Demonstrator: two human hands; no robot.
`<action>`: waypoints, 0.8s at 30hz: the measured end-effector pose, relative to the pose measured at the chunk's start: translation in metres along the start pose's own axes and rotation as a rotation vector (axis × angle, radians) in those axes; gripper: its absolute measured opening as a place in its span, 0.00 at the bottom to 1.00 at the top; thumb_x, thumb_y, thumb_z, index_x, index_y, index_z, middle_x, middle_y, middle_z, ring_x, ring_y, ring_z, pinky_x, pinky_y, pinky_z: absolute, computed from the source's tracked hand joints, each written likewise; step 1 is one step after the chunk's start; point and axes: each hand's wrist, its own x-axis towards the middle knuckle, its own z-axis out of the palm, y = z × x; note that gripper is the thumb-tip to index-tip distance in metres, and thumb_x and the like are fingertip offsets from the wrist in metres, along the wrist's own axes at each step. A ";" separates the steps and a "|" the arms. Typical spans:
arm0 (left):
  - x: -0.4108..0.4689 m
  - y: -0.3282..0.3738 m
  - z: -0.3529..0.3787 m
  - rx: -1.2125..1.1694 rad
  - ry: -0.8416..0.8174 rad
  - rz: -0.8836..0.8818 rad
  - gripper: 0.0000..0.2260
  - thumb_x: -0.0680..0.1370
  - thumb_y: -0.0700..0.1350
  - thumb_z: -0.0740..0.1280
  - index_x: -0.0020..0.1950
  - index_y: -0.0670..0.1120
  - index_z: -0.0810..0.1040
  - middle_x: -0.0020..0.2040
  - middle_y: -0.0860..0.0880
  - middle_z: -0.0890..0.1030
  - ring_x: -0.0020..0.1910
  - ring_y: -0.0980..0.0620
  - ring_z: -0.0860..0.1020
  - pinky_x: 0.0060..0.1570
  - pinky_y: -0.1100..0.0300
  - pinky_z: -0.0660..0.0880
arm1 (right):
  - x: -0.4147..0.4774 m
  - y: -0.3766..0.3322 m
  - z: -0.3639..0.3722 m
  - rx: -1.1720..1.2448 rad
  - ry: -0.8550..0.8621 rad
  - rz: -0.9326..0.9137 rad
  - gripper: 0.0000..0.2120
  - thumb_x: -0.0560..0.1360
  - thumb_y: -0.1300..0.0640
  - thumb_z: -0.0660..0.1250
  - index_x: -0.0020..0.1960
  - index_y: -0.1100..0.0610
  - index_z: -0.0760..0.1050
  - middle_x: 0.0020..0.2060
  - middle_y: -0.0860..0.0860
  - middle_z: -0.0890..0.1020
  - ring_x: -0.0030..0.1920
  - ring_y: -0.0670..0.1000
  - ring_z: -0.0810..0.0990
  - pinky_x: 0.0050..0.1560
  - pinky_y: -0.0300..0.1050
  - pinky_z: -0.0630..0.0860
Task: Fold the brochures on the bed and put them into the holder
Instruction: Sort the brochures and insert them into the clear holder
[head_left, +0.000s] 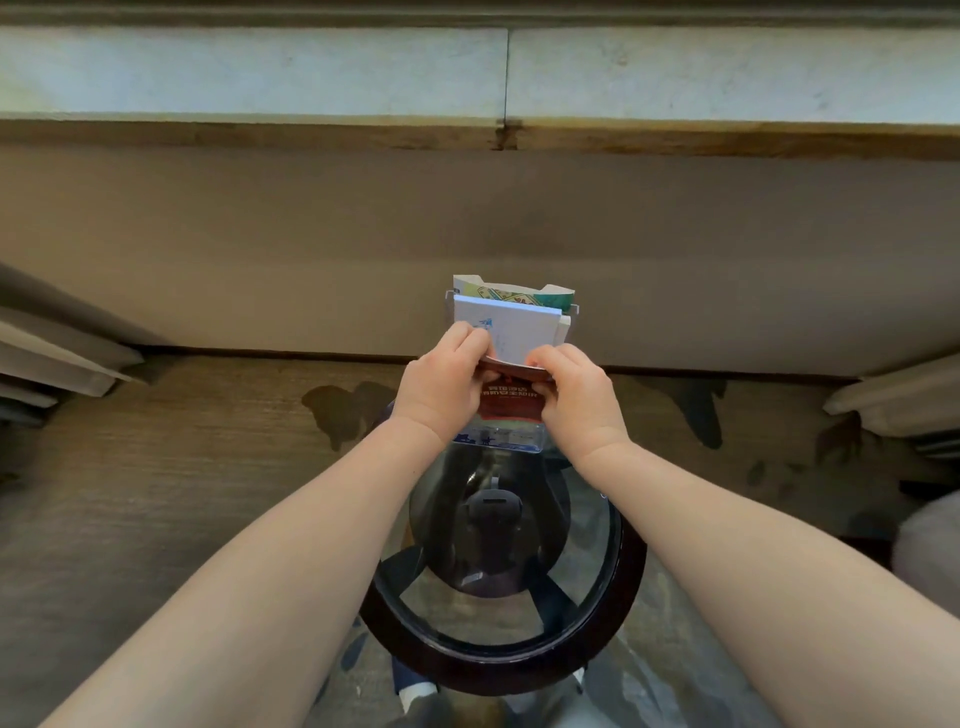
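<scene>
A clear plastic holder (511, 440) stands at the far edge of a round glass table. Inside it sit a white-blue folded brochure (519, 325) and, behind that, a green patterned brochure (524, 296). A red folded brochure (511, 402) with white lettering is at the holder's front. My left hand (444, 382) grips its left edge and my right hand (576, 392) grips its right edge. Its lower part is inside the front of the holder; fingers hide its top corners.
The round glass table (631, 587) has a dark wooden rim and a dark base seen through the glass. A beige wall and a stone sill (509, 73) run behind. Curtain hems (67, 358) hang at left and right above patterned carpet.
</scene>
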 end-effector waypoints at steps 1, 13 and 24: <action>-0.001 -0.001 0.003 -0.002 -0.012 -0.010 0.06 0.80 0.41 0.69 0.54 0.41 0.75 0.58 0.44 0.77 0.52 0.43 0.79 0.43 0.46 0.80 | -0.001 0.001 0.001 -0.002 -0.014 0.014 0.12 0.77 0.62 0.74 0.59 0.57 0.78 0.58 0.54 0.80 0.62 0.54 0.78 0.59 0.48 0.80; -0.014 -0.009 0.035 0.046 -0.041 -0.046 0.13 0.77 0.42 0.73 0.60 0.45 0.76 0.62 0.46 0.75 0.63 0.48 0.74 0.51 0.57 0.79 | -0.007 0.012 0.024 0.024 -0.095 0.212 0.18 0.76 0.60 0.74 0.61 0.49 0.72 0.59 0.49 0.75 0.60 0.50 0.77 0.57 0.46 0.81; -0.031 -0.005 0.057 0.398 -0.187 -0.054 0.46 0.77 0.50 0.72 0.84 0.51 0.41 0.84 0.45 0.43 0.83 0.42 0.40 0.79 0.45 0.41 | -0.029 0.024 0.028 -0.456 -0.232 -0.014 0.44 0.82 0.53 0.67 0.84 0.50 0.38 0.84 0.52 0.39 0.83 0.58 0.36 0.81 0.58 0.41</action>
